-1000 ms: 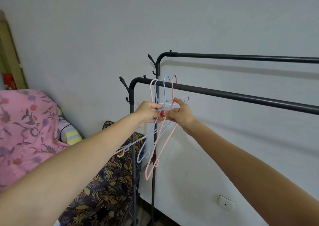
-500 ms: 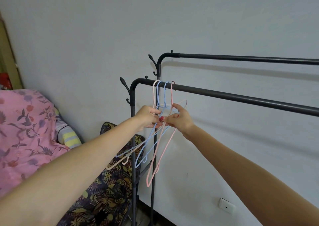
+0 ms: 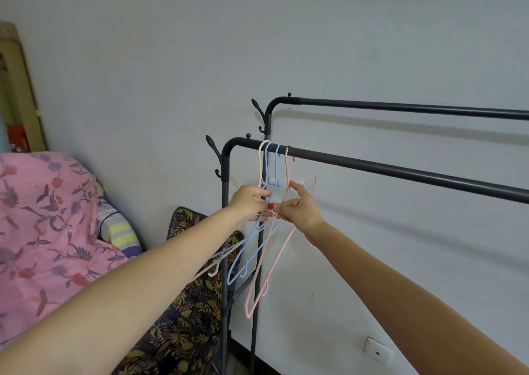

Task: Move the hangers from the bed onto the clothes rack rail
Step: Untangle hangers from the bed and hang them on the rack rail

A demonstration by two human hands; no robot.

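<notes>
Several thin plastic hangers [image 3: 259,263], pink and light blue, hang in a bunch with their hooks [image 3: 273,157] over the near black rail [image 3: 400,171] of the clothes rack, close to its left corner. My left hand [image 3: 249,203] pinches the bunch just below the hooks. My right hand [image 3: 300,208] grips the same necks from the right, fingertips touching the left hand. The hanger bodies slant down and to the left under my hands.
A second, higher black rail [image 3: 415,107] runs behind the first, close to the white wall. Coat pegs [image 3: 213,148] stick out at the rack's left posts. A pink floral blanket [image 3: 43,231] covers the bed at left, beside a dark leaf-print cloth [image 3: 183,317]. A wall socket [image 3: 378,351] sits low.
The hanger hooks have come down from above the near rail and now rest on it. Both hands have stayed together on the necks.
</notes>
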